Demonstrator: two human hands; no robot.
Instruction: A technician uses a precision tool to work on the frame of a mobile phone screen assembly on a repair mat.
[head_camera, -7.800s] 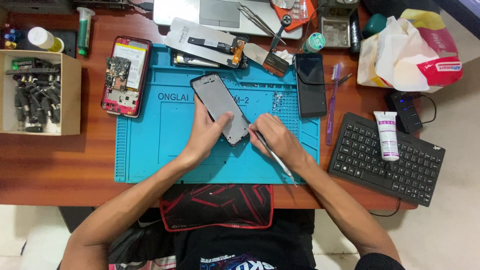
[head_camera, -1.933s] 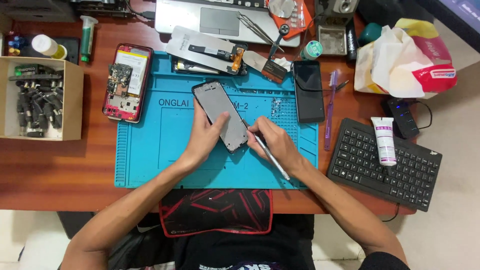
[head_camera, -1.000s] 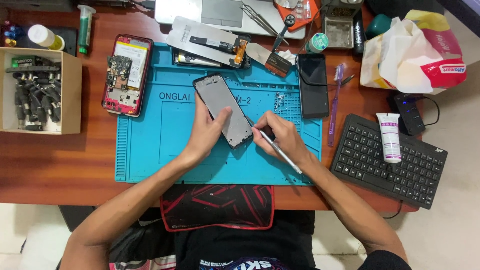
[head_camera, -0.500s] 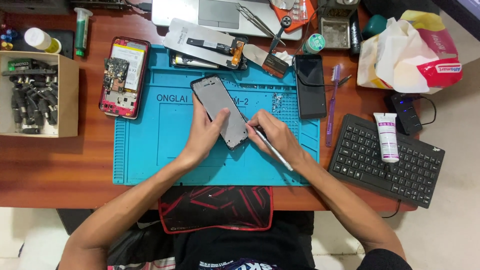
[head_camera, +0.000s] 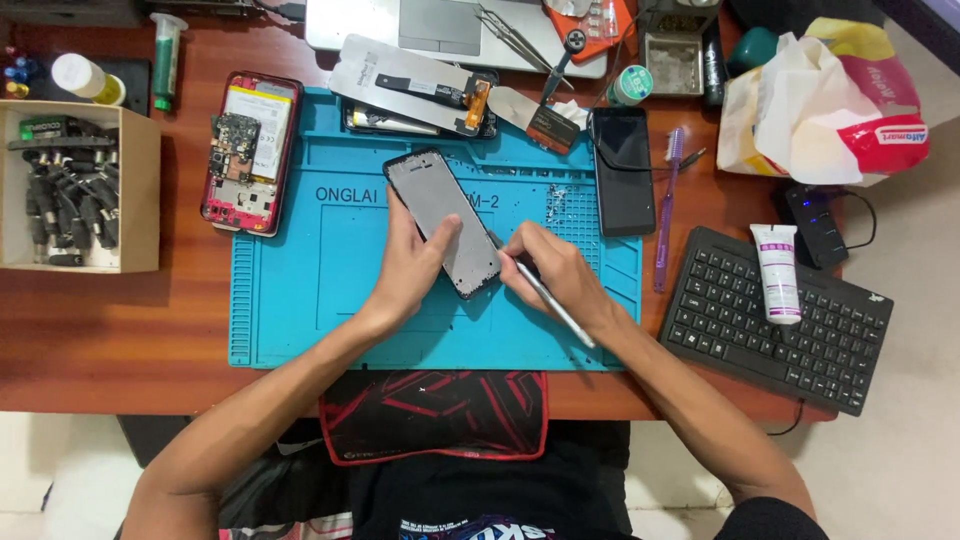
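Observation:
A grey phone frame (head_camera: 441, 218) lies tilted on the blue work mat (head_camera: 300, 300). My left hand (head_camera: 412, 262) grips its lower left side, thumb across its face. My right hand (head_camera: 556, 277) holds a thin metal tool (head_camera: 545, 300) like a pen, with the tip at the frame's lower right edge.
An opened red phone (head_camera: 246, 150) lies at the mat's left, a black phone (head_camera: 622, 170) and purple toothbrush (head_camera: 668, 205) at its right. A cardboard box (head_camera: 135, 190) of black parts stands far left. A black keyboard (head_camera: 770, 325) with a white tube (head_camera: 776, 272) sits right. A laptop (head_camera: 400, 25) and phone parts lie behind.
The frame and both hands stay in nearly the same spot on the mat. My right hand shifts the tool tip slightly along the frame's right edge.

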